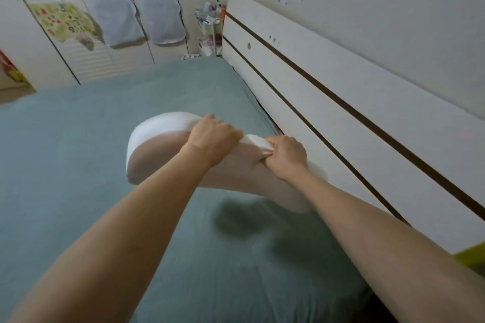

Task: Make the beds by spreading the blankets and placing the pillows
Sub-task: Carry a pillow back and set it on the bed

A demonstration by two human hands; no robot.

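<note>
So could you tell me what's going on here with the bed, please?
A person is holding a white pillow above the bed, near the headboard. The left hand and the right hand both grip its upper edge. The green sheet is spread flat, and the pillow is not yet set down.

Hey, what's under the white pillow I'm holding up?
Under the pillow, gripped by the left hand and right hand, lies the green bed sheet with the pillow's dark shadow. The patch directly behind the pillow is hidden.
</note>
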